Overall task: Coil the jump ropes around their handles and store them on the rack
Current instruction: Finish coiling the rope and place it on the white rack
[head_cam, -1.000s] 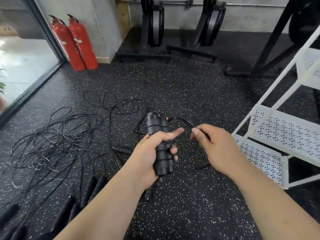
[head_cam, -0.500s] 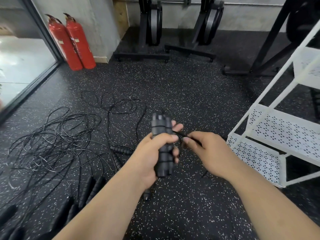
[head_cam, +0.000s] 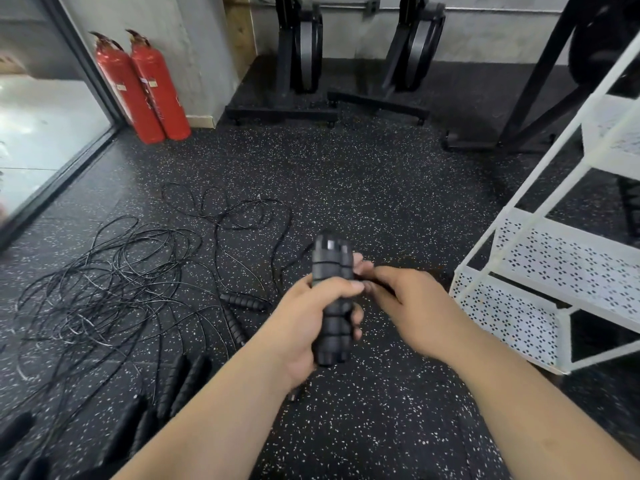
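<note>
My left hand (head_cam: pixel 308 323) grips a pair of black ribbed jump-rope handles (head_cam: pixel 330 268), held upright side by side in front of me. My right hand (head_cam: pixel 412 306) pinches the thin black rope close against the handles' right side; the rope itself is mostly hidden by my fingers. Tangled black ropes (head_cam: pixel 114 289) lie in a loose pile on the floor to the left, with more black handles (head_cam: pixel 242 303) beside and below them. The white perforated rack (head_cam: pixel 561 268) stands at the right.
Two red fire extinguishers (head_cam: pixel 145 88) stand by the wall at the back left, next to a glass door. Black gym machine stands (head_cam: pixel 304 64) line the back wall. The floor is black speckled rubber.
My right hand has drawn the rope in from an open loop on the right until it sits tight against the handles. The handles have stayed in my left hand.
</note>
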A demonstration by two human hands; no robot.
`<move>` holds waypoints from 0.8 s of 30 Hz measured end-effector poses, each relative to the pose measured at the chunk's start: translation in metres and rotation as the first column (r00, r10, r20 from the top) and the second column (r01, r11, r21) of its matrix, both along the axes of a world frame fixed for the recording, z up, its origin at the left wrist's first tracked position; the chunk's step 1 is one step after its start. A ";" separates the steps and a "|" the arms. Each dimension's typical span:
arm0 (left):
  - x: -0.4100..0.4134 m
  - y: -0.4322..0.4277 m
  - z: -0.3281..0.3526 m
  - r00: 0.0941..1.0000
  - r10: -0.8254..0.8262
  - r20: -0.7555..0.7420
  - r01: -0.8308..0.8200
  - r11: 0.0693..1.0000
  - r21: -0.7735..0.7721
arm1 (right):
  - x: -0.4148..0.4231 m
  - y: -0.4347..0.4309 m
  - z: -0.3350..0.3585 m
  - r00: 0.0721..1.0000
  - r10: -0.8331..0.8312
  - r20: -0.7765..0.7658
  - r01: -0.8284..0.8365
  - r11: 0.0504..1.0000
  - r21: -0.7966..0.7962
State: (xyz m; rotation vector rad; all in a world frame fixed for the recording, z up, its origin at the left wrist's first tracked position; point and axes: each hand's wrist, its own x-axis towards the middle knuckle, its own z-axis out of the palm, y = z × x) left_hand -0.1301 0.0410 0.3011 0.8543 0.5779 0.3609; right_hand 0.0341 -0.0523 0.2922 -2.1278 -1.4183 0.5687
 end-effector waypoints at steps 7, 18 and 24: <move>-0.018 0.039 0.010 0.963 0.263 0.060 -0.255 0.959 -0.123 | 0.024 -0.013 0.019 1.000 -0.019 -0.015 0.018 0.997 -0.072; -0.028 0.026 0.000 0.696 0.334 -0.635 0.551 0.319 0.771 | 0.031 -0.018 0.005 0.944 -0.089 0.318 0.156 0.969 -0.191; -0.027 0.024 0.004 0.680 0.432 -0.592 0.606 0.122 0.786 | 0.024 -0.014 -0.006 0.949 0.009 0.314 0.053 0.981 -0.187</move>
